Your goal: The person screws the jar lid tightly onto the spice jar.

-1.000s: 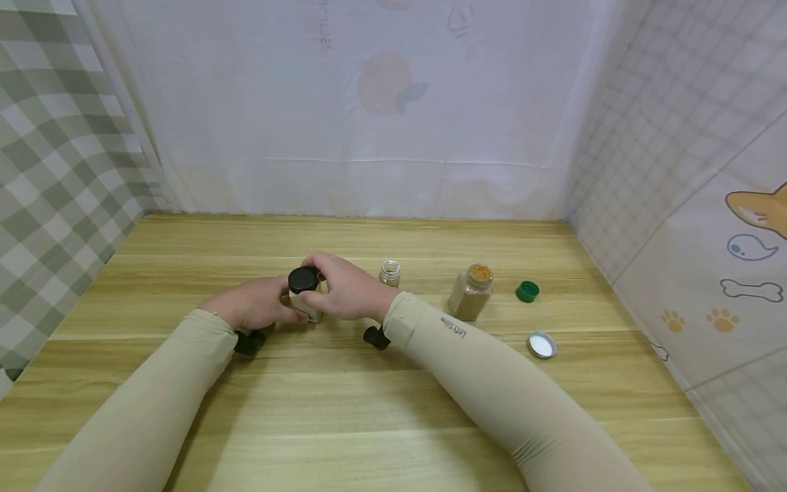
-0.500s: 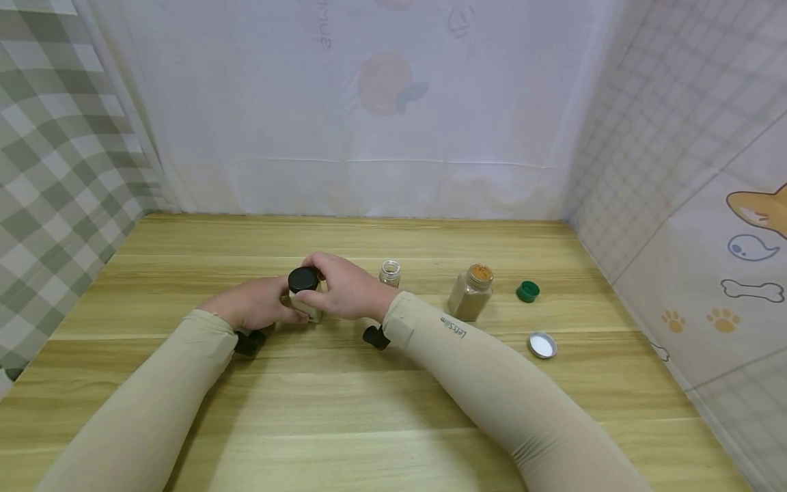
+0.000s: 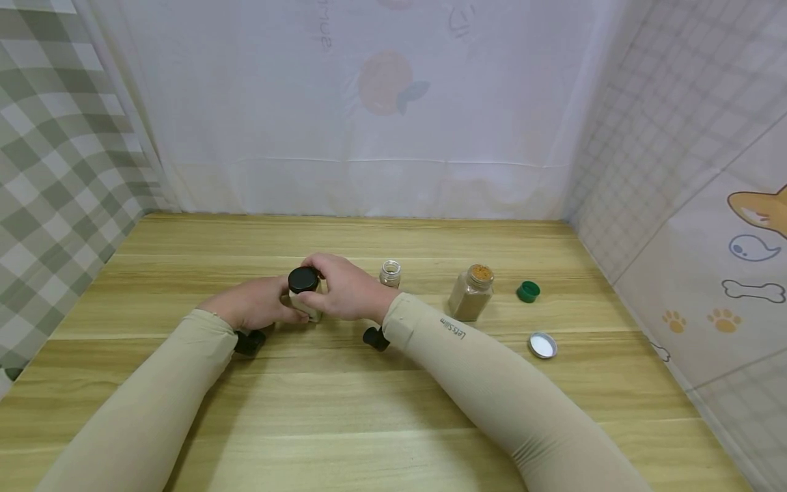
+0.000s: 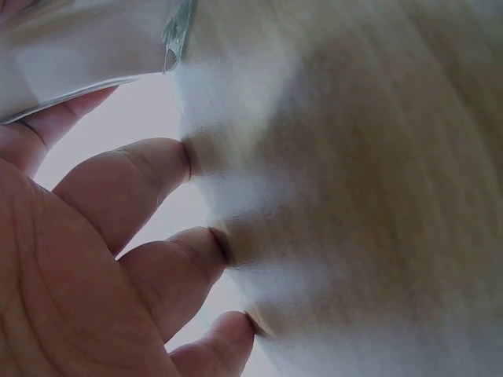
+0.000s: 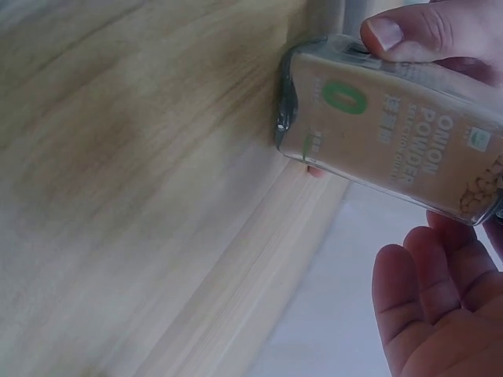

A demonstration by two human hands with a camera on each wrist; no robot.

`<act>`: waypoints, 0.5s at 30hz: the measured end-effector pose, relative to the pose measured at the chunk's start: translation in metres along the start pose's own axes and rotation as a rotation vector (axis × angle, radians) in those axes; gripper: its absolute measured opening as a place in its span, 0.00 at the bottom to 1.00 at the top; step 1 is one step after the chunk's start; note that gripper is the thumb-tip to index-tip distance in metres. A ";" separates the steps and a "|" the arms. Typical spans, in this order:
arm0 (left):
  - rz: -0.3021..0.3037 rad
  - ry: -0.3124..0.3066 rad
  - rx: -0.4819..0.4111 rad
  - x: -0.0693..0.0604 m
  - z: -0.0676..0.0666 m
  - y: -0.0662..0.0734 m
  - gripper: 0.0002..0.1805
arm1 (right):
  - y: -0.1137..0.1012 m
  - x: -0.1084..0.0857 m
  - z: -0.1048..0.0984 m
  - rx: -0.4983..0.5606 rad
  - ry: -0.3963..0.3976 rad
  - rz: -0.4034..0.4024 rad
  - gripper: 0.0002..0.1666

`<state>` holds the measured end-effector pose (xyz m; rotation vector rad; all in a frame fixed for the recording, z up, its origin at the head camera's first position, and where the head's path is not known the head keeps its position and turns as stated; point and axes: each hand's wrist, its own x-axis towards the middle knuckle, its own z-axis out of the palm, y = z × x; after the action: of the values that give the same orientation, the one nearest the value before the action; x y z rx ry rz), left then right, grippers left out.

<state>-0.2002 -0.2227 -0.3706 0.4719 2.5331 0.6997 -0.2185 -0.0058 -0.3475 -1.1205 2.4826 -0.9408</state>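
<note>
A square glass jar of onion powder stands upright on the wooden table, its black lid on top. My left hand holds the jar low on its left side, thumb in front. In the left wrist view, its other fingertips touch the table. From the right, my right hand grips the black lid between thumb and fingers. Its remaining fingers curve loosely beside the jar in the right wrist view. Both hands cover parts of the jar in the head view.
Just behind the right wrist is a small uncapped glass bottle, partly hidden. Farther right stands an open jar of orange-brown powder. A green cap and a silver lid, white inside, lie beyond it. Fabric walls border the table.
</note>
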 end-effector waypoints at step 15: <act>0.008 -0.010 -0.014 -0.001 -0.001 0.003 0.33 | -0.001 -0.001 0.000 -0.029 -0.006 -0.012 0.24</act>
<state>-0.1990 -0.2215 -0.3681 0.4802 2.5168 0.7155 -0.2177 -0.0057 -0.3467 -1.1465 2.4955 -0.9057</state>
